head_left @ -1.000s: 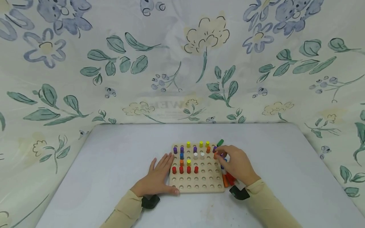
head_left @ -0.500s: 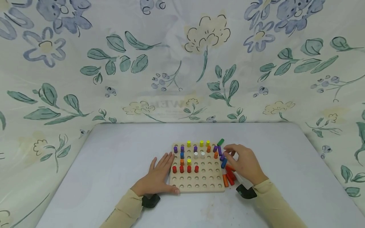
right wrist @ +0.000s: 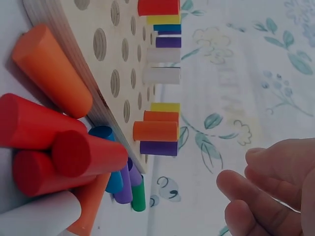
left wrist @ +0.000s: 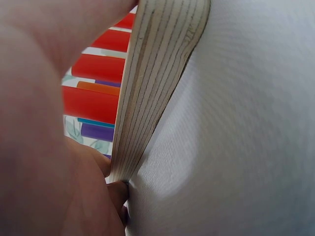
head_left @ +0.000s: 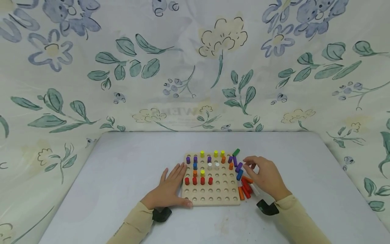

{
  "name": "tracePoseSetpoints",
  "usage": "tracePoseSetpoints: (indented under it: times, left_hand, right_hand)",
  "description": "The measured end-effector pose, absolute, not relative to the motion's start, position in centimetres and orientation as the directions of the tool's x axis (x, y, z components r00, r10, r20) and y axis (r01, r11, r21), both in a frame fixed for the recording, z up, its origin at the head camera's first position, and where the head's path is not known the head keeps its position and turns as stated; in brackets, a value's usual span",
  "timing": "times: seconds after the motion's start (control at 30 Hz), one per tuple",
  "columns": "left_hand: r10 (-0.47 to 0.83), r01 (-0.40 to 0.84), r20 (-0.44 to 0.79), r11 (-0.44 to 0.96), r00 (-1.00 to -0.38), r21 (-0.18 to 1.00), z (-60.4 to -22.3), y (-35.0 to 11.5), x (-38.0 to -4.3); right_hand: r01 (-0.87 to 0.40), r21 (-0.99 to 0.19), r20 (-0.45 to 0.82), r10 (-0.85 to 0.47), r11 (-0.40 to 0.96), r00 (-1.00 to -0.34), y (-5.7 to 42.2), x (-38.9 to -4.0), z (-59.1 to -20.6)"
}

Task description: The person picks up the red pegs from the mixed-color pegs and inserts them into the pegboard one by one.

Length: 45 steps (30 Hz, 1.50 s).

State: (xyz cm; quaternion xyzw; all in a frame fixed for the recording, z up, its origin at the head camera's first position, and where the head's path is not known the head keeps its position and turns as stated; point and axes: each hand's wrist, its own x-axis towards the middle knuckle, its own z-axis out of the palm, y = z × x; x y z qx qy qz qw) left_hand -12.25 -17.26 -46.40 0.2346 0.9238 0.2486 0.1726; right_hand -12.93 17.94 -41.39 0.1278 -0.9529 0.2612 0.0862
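A wooden pegboard [head_left: 213, 198] lies on the table, with red, yellow, purple, blue, orange and white pegs upright in some of its holes. My left hand [head_left: 167, 189] rests against the board's left side, fingers straight and thumb at the front corner. In the left wrist view the fingers touch the board's layered edge [left wrist: 152, 83]. Right of the board my right hand [head_left: 265, 174] hovers with fingers loosely bent and nothing between them. Nearest to it lies a loose purple peg [head_left: 239, 167]. An orange peg [right wrist: 155, 131] stands near the board's right edge.
Loose pegs lie along the board's right side: a green peg [head_left: 236, 152], a blue peg [head_left: 239, 175], red pegs [right wrist: 91, 153], a white peg [right wrist: 42, 216] and several others. Behind the white table [head_left: 122, 162] hangs a flowered cloth [head_left: 182, 67].
My right hand has let go of the orange peg, which stays upright in the board, and has drawn back to the right. The left hand has kept its place.
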Motion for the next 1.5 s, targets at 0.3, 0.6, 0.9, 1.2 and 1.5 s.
tracePoseSetpoints:
  times: [0.3,0.6,0.9,1.2,1.5]
  left_hand:
    - [0.518,0.348,-0.202,0.767,-0.831,0.539,-46.4,-17.2,-12.3]
    - [0.513,0.343,-0.211,0.775,-0.832,0.531,-46.6,-17.2,-12.4]
    - [0.516,0.346,-0.213,0.775,-0.830,0.528,-46.3,-17.1,-12.4]
    - [0.515,0.350,-0.205,0.776,-0.832,0.525,-46.3,-17.0,-12.5]
    - [0.510,0.342,-0.208,0.776,-0.835,0.529,-46.2,-17.0,-12.3]
  right_hand:
    - [-0.265,-0.452,0.176,-0.206,0.852,-0.963,18.1,-12.6,-41.9]
    - [-0.289,-0.438,0.184,-0.230,0.851,-0.956,18.4,-12.2,-42.4]
    - [-0.269,-0.466,0.166,-0.215,0.843,-0.962,18.7,-12.3,-43.1]
    - [-0.259,-0.478,0.107,-0.237,0.839,-0.966,18.7,-12.5,-43.2]
    - [-0.223,-0.481,0.029,-0.239,0.848,-0.971,18.5,-12.4,-43.1]
